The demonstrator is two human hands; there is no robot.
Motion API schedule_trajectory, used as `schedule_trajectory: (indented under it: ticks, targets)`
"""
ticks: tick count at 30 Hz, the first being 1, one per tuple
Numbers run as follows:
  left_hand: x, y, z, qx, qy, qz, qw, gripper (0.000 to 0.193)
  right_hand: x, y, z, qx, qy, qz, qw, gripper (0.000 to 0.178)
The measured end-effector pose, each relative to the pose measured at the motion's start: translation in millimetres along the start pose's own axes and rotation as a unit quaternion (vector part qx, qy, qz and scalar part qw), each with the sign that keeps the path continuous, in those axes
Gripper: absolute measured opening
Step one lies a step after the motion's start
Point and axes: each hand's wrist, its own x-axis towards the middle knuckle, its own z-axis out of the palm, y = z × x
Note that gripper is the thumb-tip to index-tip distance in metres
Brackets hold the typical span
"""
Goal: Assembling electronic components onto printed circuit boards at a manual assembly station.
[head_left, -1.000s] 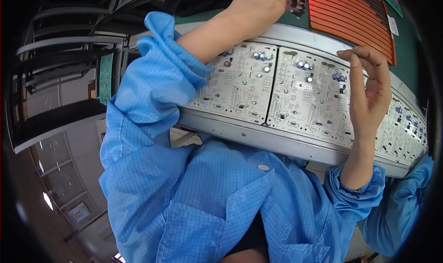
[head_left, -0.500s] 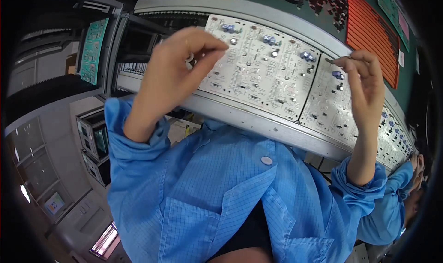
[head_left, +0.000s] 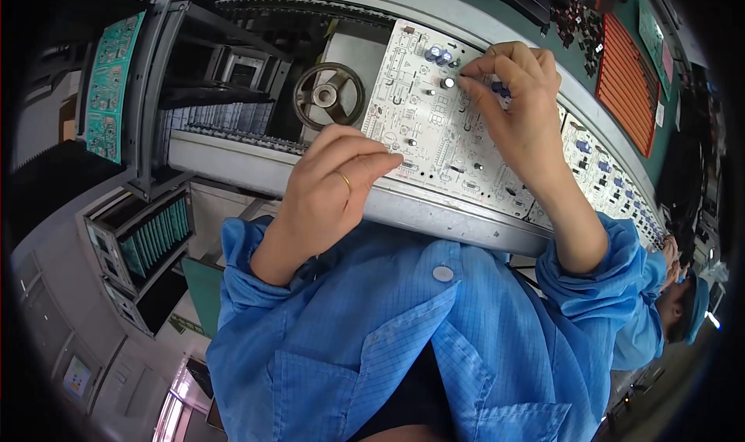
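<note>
A white circuit board (head_left: 434, 120) carries blue and black cylindrical capacitors and other small parts; it lies on the metal rails in front of me. My right hand (head_left: 520, 93) is over its far side, thumb and forefinger pinched beside a black capacitor (head_left: 448, 83). Something small and dark may be at those fingertips, too small to name. At the near left edge of the board, my left hand (head_left: 330, 182) has its thumb and fingers drawn together, tips low over the printed surface. What they hold, if anything, is hidden.
More populated white boards (head_left: 597, 170) continue along the rails to the right. A handwheel (head_left: 328, 94) sits between the rails at left. Beyond the far rail are an orange ribbed tray (head_left: 627, 85) and loose dark parts (head_left: 578, 34). A co-worker (head_left: 675, 310) is at far right.
My right hand has moved left, from the neighbouring board to above this one. The left hand has come down to the near edge. In view, the boards sit farther right, uncovering the handwheel.
</note>
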Motion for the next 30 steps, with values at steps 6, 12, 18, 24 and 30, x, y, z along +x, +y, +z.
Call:
schedule_trajectory:
  ticks: [6, 12, 18, 24, 30]
  targets:
    - [1, -1, -1, -0.01, -0.019, -0.003, 1.0, 0.027, 1, -4, 7, -0.012, -0.006, 0.024, 1.0, 0.015]
    - [0, -4, -3, -0.017, -0.031, 0.003, 0.999, 0.032, -2, -11, 8, -0.036, 0.001, 0.052, 0.998, 0.014]
    - [1, -3, -3, -0.024, -0.044, 0.004, 0.999, 0.034, -4, -16, 8, -0.039, 0.015, 0.074, 0.996, 0.014]
    - [2, -5, -1, -0.025, -0.052, 0.007, 0.998, 0.034, -3, -10, 8, -0.045, 0.019, 0.05, 0.998, 0.015]
    - [3, -5, -2, -0.022, -0.063, 0.004, 0.998, 0.033, 4, -4, -2, -0.05, -0.017, -0.003, 0.999, 0.015]
